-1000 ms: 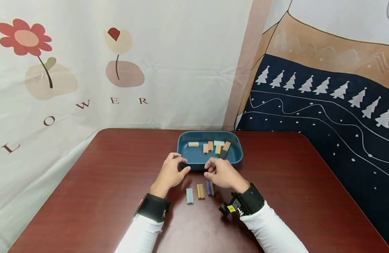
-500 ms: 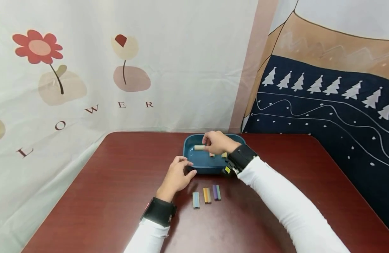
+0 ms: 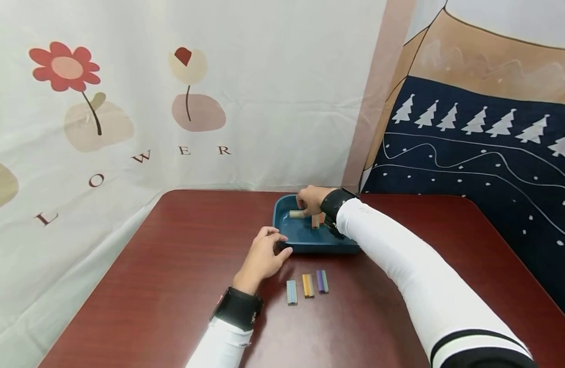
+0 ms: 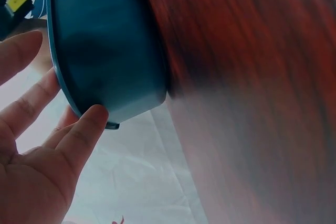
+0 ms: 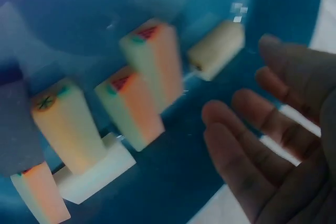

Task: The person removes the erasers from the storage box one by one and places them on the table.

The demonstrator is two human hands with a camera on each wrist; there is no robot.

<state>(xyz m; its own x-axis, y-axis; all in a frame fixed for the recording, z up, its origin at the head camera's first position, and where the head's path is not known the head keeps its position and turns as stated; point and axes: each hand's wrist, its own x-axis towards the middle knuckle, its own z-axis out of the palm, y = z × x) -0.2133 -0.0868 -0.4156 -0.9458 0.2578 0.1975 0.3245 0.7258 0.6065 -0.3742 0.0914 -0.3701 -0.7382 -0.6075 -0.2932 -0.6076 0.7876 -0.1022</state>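
Observation:
A blue tray (image 3: 319, 247) stands at the back of the table with several small oblong blocks inside. My left hand (image 3: 263, 258) is at its front left corner, fingertips touching the rim and wall in the left wrist view. My right hand (image 3: 312, 200) reaches into the tray. In the right wrist view its fingers are spread, with a gap before a cream block (image 5: 216, 51). Beside that lie two pink-and-pale-green blocks, one nearer (image 5: 131, 109) and one farther (image 5: 157, 66), with red fruit-slice ends. A yellowish block (image 5: 68, 127) leans over a white block (image 5: 97, 177).
Before the tray, on the reddish-brown table (image 3: 172, 286), lie a light-blue block (image 3: 291, 293), a yellow block (image 3: 308, 285) and a purple-and-green block (image 3: 322, 281) in a row. A dark grey block (image 5: 20, 127) is in the tray. Printed cloths hang behind.
My right hand has gone from the tray's front edge into the tray, toward the cream block. My left hand stays at the corner. The head view has shifted slightly.

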